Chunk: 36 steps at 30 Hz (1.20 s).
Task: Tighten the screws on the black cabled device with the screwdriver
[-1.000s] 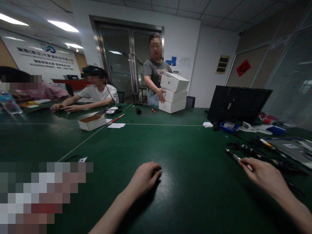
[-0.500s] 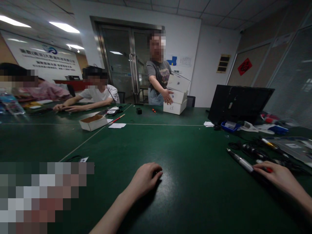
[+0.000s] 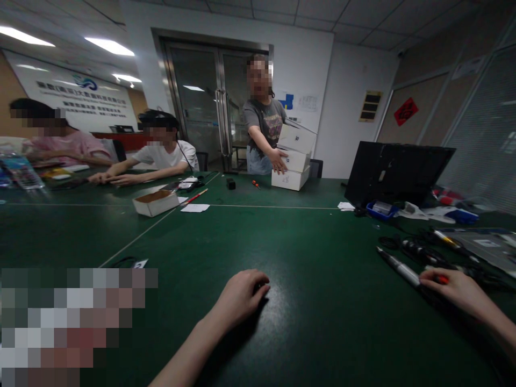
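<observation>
My left hand (image 3: 244, 290) rests on the green table (image 3: 298, 322), fingers curled inward toward the thumb. Whether anything small lies inside that curl is hidden. Over at the right, my right hand (image 3: 455, 287) has its fingers closed on a small red object (image 3: 443, 280), mostly covered by them. Its fingertips come up to the rear end of a silver and black electric screwdriver (image 3: 399, 267), which lies slanted with its tip pointing away to the left. Black cables (image 3: 423, 252) lie just beyond this hand.
Across the table a person (image 3: 266, 123) stands with a hand on stacked white boxes (image 3: 291, 180). A black monitor (image 3: 399, 172), a blue tray (image 3: 381, 209) and a grey case (image 3: 484, 244) are at right. An open white box (image 3: 155, 203) and seated people are at left.
My hands keep their places. The view has shifted very slightly, and the seated person at far left has raised the head a little and moved right.
</observation>
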{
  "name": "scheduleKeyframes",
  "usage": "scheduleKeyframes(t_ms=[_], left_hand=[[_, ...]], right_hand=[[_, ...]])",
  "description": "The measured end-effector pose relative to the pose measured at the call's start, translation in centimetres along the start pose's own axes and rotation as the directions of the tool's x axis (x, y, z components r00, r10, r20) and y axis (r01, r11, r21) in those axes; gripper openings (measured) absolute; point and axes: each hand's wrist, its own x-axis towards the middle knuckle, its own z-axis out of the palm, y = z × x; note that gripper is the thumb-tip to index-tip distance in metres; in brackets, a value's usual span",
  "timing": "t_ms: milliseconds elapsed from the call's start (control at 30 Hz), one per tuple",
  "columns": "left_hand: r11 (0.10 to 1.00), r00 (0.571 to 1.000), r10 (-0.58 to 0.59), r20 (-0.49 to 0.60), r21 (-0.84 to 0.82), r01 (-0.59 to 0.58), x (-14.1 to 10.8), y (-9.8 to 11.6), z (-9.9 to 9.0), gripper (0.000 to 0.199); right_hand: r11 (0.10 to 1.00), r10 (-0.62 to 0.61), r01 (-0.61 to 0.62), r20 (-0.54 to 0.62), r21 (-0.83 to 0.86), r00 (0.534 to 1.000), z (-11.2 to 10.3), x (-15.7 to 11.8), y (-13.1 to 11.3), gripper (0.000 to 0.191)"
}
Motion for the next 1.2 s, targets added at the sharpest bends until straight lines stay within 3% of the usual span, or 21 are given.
scheduleKeyframes(t_ms=[133,200,267,567,767,1200], left_hand=[[1.000,1.000,-0.009,0.007,0.014,0.009,0.1,0.0,0.0,0.025],[1.000,1.000,-0.011,0.013,0.017,0.011,0.1,-0.1,0.0,0.025],[1.000,1.000,-0.010,0.014,0.018,0.010,0.2,-0.3,0.1,0.025],[1.000,1.000,-0.011,0.006,0.018,0.011,0.2,-0.4,0.3,0.025],[1.000,1.000,-0.024,0.013,0.015,0.024,0.1,-0.2,0.1,0.026],[1.000,0.999,-0.024,0.027,0.018,0.023,0.1,-0.1,-0.1,0.025]], right_hand=[[0.989,0.098,-0.123,0.255,0.082,0.962,-0.7,1.7,1.5,0.034],[0.986,0.124,-0.159,0.389,0.058,0.913,-1.0,2.6,2.3,0.033],[0.985,0.140,-0.168,0.448,0.024,0.883,-1.1,3.2,2.8,0.036],[0.965,0.257,-0.245,0.501,-0.091,0.826,-1.0,3.4,3.4,0.042],[0.979,0.195,-0.201,0.507,-0.043,0.840,-0.8,3.4,3.8,0.038],[0.983,0.142,-0.180,0.512,0.024,0.847,-1.2,3.4,2.3,0.040]])
